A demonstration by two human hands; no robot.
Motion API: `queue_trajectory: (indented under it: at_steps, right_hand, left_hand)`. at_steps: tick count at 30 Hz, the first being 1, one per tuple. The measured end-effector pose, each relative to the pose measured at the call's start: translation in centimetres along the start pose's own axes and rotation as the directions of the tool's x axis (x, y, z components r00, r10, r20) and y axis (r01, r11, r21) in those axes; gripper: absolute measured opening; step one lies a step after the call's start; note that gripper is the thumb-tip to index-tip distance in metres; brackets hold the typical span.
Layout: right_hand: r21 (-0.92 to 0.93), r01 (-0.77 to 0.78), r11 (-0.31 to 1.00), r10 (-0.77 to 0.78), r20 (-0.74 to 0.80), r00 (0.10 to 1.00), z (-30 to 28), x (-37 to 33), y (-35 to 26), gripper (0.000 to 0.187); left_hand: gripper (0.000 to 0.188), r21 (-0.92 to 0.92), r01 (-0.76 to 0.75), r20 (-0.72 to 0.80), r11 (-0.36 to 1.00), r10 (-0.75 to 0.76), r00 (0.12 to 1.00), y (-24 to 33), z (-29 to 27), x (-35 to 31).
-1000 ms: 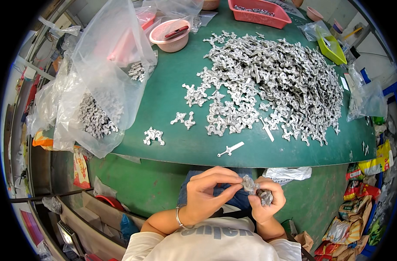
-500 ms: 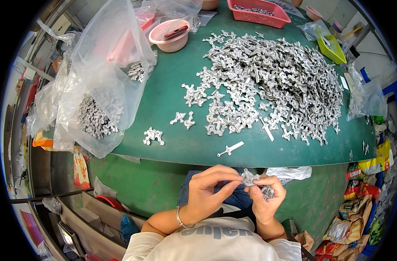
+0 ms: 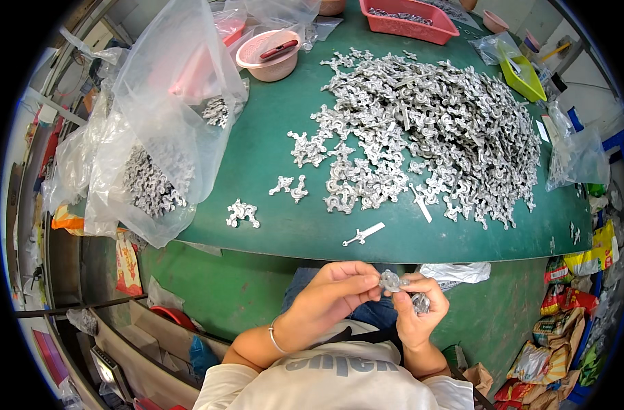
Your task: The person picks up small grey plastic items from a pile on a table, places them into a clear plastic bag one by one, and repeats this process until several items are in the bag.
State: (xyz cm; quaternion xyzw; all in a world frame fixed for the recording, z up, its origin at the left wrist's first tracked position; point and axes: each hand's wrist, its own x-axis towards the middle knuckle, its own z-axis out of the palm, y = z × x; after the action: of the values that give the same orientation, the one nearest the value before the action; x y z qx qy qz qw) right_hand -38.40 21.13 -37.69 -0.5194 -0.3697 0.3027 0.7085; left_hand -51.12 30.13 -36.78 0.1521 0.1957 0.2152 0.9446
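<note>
My left hand [image 3: 334,295] is closed, its thumb and forefinger pinching the left edge of a small silver metal casting [image 3: 390,280] with rounded, curled lobes. From the other side, the fingertips of my right hand [image 3: 417,320] grip the same casting. More silver castings [image 3: 420,301] are tucked in the curled fingers of that hand, partly hidden. Both hands are over my lap, just off the table's near edge. Beyond them on the green table [image 3: 271,236] lies a sword-shaped metal piece [image 3: 364,234], and behind it spreads a big heap of similar castings [image 3: 455,130].
A small cluster of castings [image 3: 243,213] lies near the table's front left. Clear plastic bags [image 3: 168,137] holding castings stand at the left. A pink basket [image 3: 267,68] with a phone [image 3: 279,49], a red tray [image 3: 411,31] and a yellow-green tray [image 3: 524,78] are farther back.
The casting between my hands has turned, and its top loop no longer stands up. My left hand has tilted slightly, its fingers lower and more curled. The table things look unchanged.
</note>
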Motion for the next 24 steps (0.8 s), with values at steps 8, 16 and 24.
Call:
queue_trajectory:
  at_steps: [8,16,24]
  right_hand:
    - [-0.178,0.241,0.954,-0.231,0.073,0.97,-0.1,0.8,-0.2,0.011]
    - [-0.003,0.111,0.994,-0.111,-0.041,0.993,-0.5,-0.3,0.9,0.013]
    - [0.098,-0.005,0.995,0.009,-0.042,0.999,-0.7,-0.4,0.8,0.011]
  left_hand:
    - [0.009,-0.136,0.128,0.092,0.982,-0.117,0.989,0.1,-0.4,0.2]
    - [0.015,0.006,-0.009,0.07,1.0,0.009,0.997,-0.2,0.5,0.0]
    - [0.022,0.038,-0.014,0.058,0.999,0.012,0.998,-0.1,0.3,-0.1]
